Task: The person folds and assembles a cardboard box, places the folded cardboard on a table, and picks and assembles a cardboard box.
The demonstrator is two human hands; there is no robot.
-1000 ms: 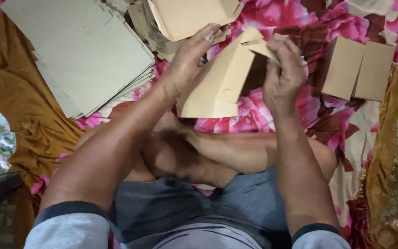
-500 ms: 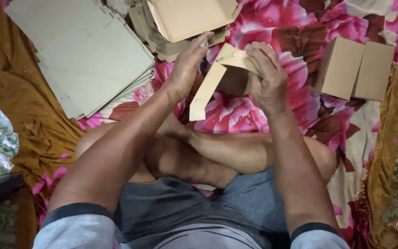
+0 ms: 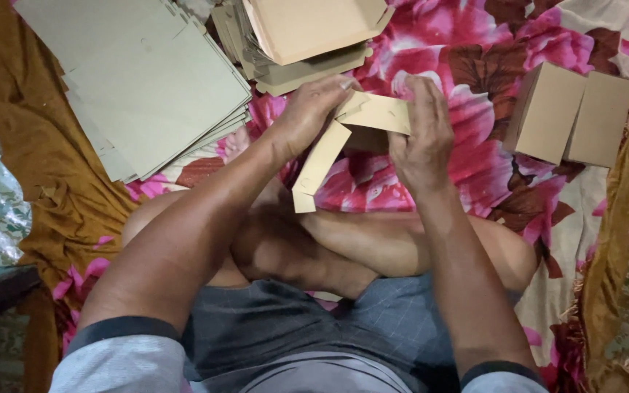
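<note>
Left hand [image 3: 307,116] and right hand [image 3: 420,138] both grip a half-folded cardboard box [image 3: 358,127], their fingers hiding its far side.

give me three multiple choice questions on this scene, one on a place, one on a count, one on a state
1. Where does the stack of flat cardboard sheets lie?
A. upper left
B. lower right
C. on the person's lap

2. How many finished closed boxes stand at the right?
A. two
B. five
C. none

3. In what state is the cardboard piece held by the left hand and right hand?
A. flat and unfolded
B. partly folded, one flap hanging down
C. torn in half

Answers:
1. A, the grey sheets are piled at the upper left on the brown cloth.
2. A, two brown boxes stand side by side.
3. B, both hands grip it while a flap hangs loose.
</note>
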